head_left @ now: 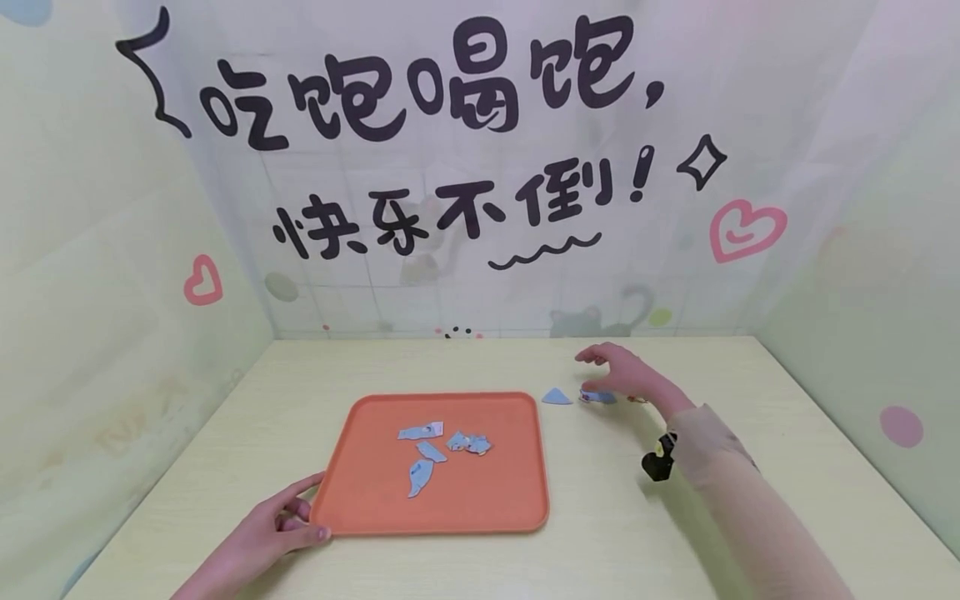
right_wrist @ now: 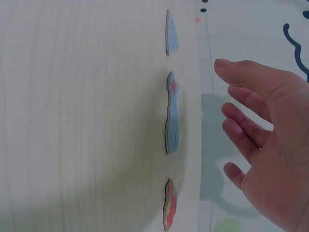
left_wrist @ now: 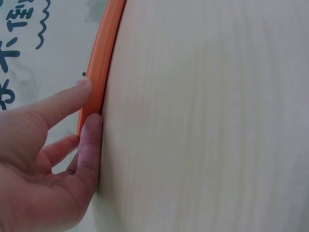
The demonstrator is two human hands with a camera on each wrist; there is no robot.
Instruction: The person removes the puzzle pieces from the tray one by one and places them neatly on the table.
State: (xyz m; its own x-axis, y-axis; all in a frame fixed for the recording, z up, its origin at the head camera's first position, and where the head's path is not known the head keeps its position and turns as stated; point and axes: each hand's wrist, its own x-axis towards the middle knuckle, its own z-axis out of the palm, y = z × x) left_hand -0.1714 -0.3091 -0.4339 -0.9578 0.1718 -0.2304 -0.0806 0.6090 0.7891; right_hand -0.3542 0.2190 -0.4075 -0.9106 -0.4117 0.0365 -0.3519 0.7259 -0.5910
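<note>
An orange tray [head_left: 495, 500] lies on the table, with several flat, irregular light-blue printed pieces [head_left: 420, 477] on it. At the tray's front left corner, my left hand [head_left: 273, 525] holds the rim, thumb along the front and fingers at the left side. The left wrist view shows the thumb and fingertips of this hand [left_wrist: 63, 159] against the orange edge. Over the table right of the tray, my right hand [head_left: 626, 371] hovers with loosely bent fingers and nothing in them. Below it lie a blue triangular piece [right_wrist: 172, 36], a longer blue piece [right_wrist: 172, 121] and a red-patterned piece [right_wrist: 170, 205].
The pale wooden table [head_left: 450, 571] ends at a printed fabric wall [head_left: 420, 300] behind, with similar walls at both sides. A black device [head_left: 658, 460] is worn at the right wrist, by the beige sleeve [head_left: 738, 492].
</note>
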